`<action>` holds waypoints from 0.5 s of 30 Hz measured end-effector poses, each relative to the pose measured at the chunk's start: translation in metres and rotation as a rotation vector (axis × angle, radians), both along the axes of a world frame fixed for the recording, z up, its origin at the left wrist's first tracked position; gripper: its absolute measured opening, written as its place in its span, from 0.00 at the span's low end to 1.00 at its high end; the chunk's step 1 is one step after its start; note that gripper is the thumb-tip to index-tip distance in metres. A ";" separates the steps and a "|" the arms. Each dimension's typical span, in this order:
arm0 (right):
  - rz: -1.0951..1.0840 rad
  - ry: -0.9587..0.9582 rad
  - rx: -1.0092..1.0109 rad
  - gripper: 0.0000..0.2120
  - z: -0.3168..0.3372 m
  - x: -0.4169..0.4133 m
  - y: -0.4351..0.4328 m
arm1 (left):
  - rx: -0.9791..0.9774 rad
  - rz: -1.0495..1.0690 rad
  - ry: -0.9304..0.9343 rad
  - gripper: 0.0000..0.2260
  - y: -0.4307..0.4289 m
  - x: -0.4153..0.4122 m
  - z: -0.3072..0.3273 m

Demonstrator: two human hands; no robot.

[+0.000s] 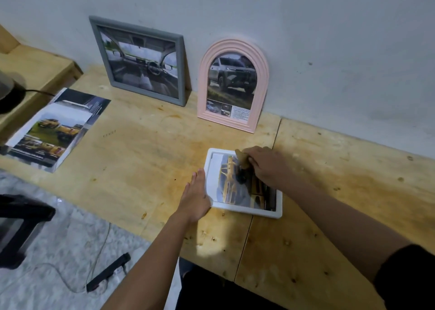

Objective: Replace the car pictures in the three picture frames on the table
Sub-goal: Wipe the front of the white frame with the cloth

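White frame (pixel 247 212) flat on counter (pixel 141 156), face up, yellow car picture (pixel 229 185) inside. Left hand (pixel 196 198) lies against its left rim, fingers straight and released; right hand (pixel 266 166) over the frame's far end, fingers pinching a tan piece (pixel 242 157), possibly cardboard. Grey frame (pixel 181 74) and pink arched frame (pixel 203 93) lean on the wall behind; loose car prints (pixel 51 130) far left.
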State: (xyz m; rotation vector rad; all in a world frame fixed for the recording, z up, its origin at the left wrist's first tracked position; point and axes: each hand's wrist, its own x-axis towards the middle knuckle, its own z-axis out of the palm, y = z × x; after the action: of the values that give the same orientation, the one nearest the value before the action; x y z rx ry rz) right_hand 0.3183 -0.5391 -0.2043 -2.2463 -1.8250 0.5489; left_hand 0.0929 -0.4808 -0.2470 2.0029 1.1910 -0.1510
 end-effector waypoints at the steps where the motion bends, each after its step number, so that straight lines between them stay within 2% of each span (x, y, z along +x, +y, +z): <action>1: -0.061 -0.020 -0.009 0.15 -0.009 -0.013 -0.002 | 0.006 -0.005 0.005 0.34 0.000 0.000 -0.001; 5: -0.128 -0.085 0.039 0.17 -0.034 -0.070 -0.032 | 0.035 -0.019 -0.004 0.33 -0.002 -0.002 -0.007; 7: -0.086 -0.011 -0.023 0.16 -0.029 -0.081 -0.042 | 0.059 -0.022 -0.013 0.32 -0.001 -0.002 -0.009; 9: -0.101 0.146 -0.111 0.13 -0.016 -0.076 -0.041 | 0.071 0.006 -0.030 0.31 -0.001 -0.001 -0.010; 11: -0.294 0.248 -0.016 0.10 -0.002 -0.065 -0.038 | 0.088 0.019 -0.069 0.31 -0.002 -0.001 -0.012; 12: -0.397 0.155 0.099 0.10 0.000 -0.058 -0.038 | 0.098 0.004 -0.071 0.30 -0.002 -0.002 -0.013; 13: -0.458 -0.026 0.163 0.12 0.000 -0.052 -0.039 | 0.105 -0.022 -0.058 0.30 -0.001 -0.003 -0.013; 14: -0.473 -0.210 0.118 0.14 -0.001 -0.050 -0.040 | 0.101 -0.045 -0.042 0.30 -0.001 -0.005 -0.014; 15: -0.466 -0.343 -0.017 0.16 -0.004 -0.054 -0.042 | 0.088 -0.059 -0.029 0.30 0.000 -0.006 -0.015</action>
State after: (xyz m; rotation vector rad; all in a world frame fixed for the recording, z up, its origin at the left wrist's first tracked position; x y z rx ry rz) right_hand 0.2648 -0.5806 -0.2087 -2.7861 -1.3346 0.0993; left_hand 0.0869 -0.4812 -0.2623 2.1108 1.1382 -0.0998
